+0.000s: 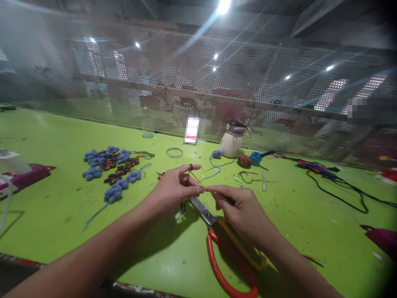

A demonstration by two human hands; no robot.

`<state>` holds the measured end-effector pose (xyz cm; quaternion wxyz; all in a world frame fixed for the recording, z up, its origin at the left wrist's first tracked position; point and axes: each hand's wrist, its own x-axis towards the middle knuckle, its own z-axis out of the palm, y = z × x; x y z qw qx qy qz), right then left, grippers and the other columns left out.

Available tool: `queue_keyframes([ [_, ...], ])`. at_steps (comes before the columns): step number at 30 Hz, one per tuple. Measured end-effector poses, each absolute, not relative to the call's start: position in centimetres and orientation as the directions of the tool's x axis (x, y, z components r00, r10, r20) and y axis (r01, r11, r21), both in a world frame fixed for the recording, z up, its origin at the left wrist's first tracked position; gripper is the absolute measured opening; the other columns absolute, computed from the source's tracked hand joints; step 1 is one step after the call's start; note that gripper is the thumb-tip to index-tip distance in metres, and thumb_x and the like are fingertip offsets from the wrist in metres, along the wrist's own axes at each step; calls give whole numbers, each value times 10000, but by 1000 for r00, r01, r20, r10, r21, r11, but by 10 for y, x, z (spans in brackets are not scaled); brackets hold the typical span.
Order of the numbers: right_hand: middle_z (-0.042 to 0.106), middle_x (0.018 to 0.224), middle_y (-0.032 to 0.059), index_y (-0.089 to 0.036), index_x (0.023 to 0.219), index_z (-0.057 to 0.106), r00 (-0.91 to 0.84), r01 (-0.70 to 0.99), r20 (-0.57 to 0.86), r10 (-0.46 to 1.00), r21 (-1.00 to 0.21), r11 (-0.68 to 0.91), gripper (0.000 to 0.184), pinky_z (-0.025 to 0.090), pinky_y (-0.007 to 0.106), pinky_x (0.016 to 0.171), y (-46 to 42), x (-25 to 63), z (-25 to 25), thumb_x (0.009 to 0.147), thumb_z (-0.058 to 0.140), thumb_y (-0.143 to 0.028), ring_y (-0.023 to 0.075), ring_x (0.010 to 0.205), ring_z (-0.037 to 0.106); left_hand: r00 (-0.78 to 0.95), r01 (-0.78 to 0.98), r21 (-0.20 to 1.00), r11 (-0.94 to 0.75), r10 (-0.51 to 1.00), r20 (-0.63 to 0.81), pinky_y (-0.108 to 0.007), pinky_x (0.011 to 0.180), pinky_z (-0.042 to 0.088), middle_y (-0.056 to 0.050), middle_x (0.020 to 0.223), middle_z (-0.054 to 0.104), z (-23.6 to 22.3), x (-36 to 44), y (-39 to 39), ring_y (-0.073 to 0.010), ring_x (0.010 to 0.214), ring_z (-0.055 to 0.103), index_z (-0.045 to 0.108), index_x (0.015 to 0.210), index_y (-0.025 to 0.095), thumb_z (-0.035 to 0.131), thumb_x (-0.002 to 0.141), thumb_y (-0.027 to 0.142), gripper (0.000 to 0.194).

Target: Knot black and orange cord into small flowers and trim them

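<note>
My left hand (175,189) and my right hand (240,209) meet above the green table (62,207), fingertips almost touching. Both pinch a thin red-orange cord (198,182) stretched between them; a strand loops over my left index finger. Scissors (223,252) with red and yellow handles lie on the table right under my right hand, blades pointing toward my left hand.
Blue and dark knotted cord flowers (113,167) lie at the left. A white jar (232,142), a ball of cord (245,161), a ring (174,152) and a blue glue gun with black cable (316,169) sit further back. A perforated metal screen (198,82) bounds the table's far side.
</note>
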<state>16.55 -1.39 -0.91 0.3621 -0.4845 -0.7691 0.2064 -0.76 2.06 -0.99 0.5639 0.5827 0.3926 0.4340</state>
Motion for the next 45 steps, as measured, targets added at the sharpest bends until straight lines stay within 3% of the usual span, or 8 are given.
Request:
queue_keyframes([
  [7, 583, 546, -5, -143, 946, 690, -114, 471, 187, 976, -855, 218, 275, 386, 215, 453, -6, 154, -21, 767, 482, -130, 90, 427, 474, 187, 167, 969, -184, 970, 152, -271, 591, 438, -12, 638, 617, -24, 0, 24, -146, 590, 569, 489, 1196, 103, 636, 630, 124, 585],
  [11, 557, 504, -22, -104, 954, 627, -101, 93, -47, 994, -995, -38, 244, 331, 192, 360, 0, 148, -35, 750, 548, -212, 60, 326, 409, 150, 399, 805, -438, 898, 414, -269, 619, 423, -11, 672, 627, -30, 3, 16, -140, 610, 559, 505, 1211, 182, 538, 714, 107, 503],
  [15, 569, 514, -20, -116, 898, 590, -131, -214, -57, 990, -973, -85, 244, 293, 163, 341, 0, 144, -44, 709, 634, -263, 47, 341, 407, 204, 502, 650, -570, 809, 552, -302, 691, 406, -33, 724, 639, -31, 5, 9, -158, 666, 548, 473, 1254, 202, 479, 767, 102, 497],
  [19, 561, 534, -33, -140, 880, 562, -89, -322, -7, 996, -946, -36, 222, 260, 158, 342, -3, 140, -44, 726, 636, -283, 38, 348, 381, 133, 272, 862, -427, 904, 406, -296, 681, 423, -23, 696, 626, -27, 5, 12, -160, 653, 562, 434, 1280, 166, 572, 738, 160, 560],
  [27, 534, 569, -24, -146, 911, 620, -118, 145, 291, 949, -941, 307, 176, 338, 206, 410, -4, 152, -34, 799, 544, -260, 71, 404, 422, 340, -235, 972, 18, 938, 65, -275, 643, 427, 13, 620, 592, -18, -8, 26, -123, 586, 557, 444, 1229, 72, 735, 588, 126, 706],
  [31, 591, 680, 18, -167, 1020, 638, -311, 479, 497, 810, -654, 586, 270, 398, 242, 574, -4, 167, -26, 819, 463, -125, 114, 581, 505, 396, -243, 969, 37, 916, 64, -273, 651, 421, 10, 630, 595, -13, -15, 24, -113, 583, 547, 426, 1246, 74, 721, 596, 96, 714],
  [37, 605, 753, 41, -190, 1148, 578, -502, 632, 464, 730, -379, 676, 406, 358, 242, 573, -4, 179, -16, 814, 402, -43, 124, 605, 477, 414, -198, 980, 10, 907, 74, -286, 650, 417, -10, 663, 602, -7, -20, 25, -138, 628, 562, 462, 1222, 97, 685, 624, 102, 638],
  [45, 572, 684, 6, -205, 1147, 590, -485, 567, 387, 784, -543, 620, 425, 342, 220, 548, -9, 178, -5, 799, 398, -52, 109, 571, 435, 384, -171, 985, -14, 920, 79, -282, 636, 393, 3, 629, 574, -4, -19, 24, -134, 614, 538, 545, 1129, 98, 653, 609, 85, 531],
])
